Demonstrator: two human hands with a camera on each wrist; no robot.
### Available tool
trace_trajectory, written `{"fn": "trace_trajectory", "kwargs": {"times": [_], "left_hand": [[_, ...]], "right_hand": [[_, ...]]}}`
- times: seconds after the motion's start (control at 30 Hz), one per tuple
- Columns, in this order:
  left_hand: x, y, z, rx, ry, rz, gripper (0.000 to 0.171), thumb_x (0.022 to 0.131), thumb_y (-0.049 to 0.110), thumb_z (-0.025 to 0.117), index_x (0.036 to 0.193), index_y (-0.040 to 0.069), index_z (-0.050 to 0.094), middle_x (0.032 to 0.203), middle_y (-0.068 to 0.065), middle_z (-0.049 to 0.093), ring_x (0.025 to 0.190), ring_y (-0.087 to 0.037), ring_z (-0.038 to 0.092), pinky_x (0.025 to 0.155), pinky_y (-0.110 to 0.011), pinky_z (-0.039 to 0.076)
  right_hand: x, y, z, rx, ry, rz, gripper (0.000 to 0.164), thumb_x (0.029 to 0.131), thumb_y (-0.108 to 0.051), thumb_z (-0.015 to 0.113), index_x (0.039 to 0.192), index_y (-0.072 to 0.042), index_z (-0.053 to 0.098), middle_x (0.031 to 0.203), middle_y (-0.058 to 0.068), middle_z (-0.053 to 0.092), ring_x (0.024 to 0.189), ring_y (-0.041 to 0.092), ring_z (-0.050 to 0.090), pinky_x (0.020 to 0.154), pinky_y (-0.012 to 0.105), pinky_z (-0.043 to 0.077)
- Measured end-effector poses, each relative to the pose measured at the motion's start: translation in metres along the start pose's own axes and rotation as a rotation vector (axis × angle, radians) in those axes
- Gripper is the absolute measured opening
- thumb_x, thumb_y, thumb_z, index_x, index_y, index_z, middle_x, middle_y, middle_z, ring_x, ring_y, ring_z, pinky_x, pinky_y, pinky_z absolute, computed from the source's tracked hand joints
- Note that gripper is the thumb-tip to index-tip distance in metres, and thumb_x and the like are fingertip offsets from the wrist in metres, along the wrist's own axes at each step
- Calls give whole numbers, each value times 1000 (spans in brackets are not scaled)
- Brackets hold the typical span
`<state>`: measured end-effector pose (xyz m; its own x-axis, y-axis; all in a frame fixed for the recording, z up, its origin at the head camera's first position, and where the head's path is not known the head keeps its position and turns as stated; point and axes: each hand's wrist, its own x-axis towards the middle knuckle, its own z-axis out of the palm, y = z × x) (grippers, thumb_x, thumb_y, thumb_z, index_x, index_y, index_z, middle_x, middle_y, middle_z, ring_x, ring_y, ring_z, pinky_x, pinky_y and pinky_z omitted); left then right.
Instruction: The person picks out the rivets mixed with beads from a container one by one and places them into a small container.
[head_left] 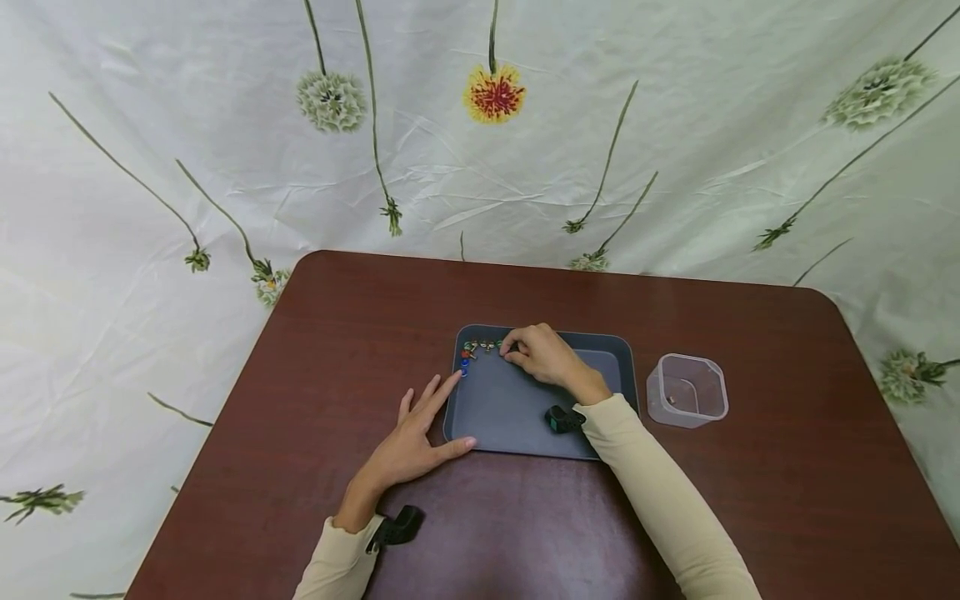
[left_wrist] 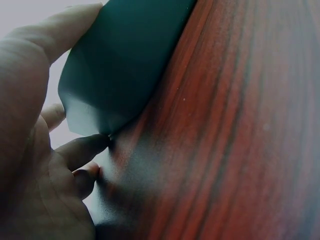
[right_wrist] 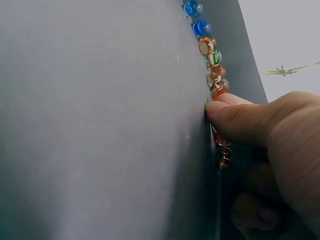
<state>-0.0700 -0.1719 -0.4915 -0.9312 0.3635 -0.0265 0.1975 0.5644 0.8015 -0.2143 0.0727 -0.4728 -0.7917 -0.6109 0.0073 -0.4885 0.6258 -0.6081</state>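
A shallow grey tray [head_left: 502,417] lies on the table. Small glass beads, among them a blue one [right_wrist: 202,27] and a green one [right_wrist: 215,57], run in a line along its far left corner and far edge, mixed with gold-coloured pieces [right_wrist: 224,160]. Over the far edge, my right hand [head_left: 547,354] pinches at this line with thumb and forefinger; a red bead [right_wrist: 220,95] shows by the fingertips, and the pinched piece is mostly covered. My left hand [head_left: 412,446] rests at the tray's left side, fingers spread, thumb at the near left corner.
A clear plastic container [head_left: 686,392] stands to the right of the tray, with something tiny inside. The brown wooden table [head_left: 360,333] reaches a white flower-printed cloth [head_left: 427,167] behind. A black strapped device [head_left: 397,527] sits on each wrist.
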Motion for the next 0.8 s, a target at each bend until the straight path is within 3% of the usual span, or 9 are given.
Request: {"fn": "trace_trajectory", "kwargs": {"times": [0.8], "left_hand": [[0, 0, 0, -4, -2, -11, 94, 90, 47, 73, 163, 27, 17, 167, -5, 21, 157, -29, 8, 119, -61, -10]], "right_hand": [[-2, -6, -9, -39, -5, 21, 14, 99, -17, 66, 105, -10, 76, 59, -2, 54, 50, 9, 45, 52, 23, 36]]}}
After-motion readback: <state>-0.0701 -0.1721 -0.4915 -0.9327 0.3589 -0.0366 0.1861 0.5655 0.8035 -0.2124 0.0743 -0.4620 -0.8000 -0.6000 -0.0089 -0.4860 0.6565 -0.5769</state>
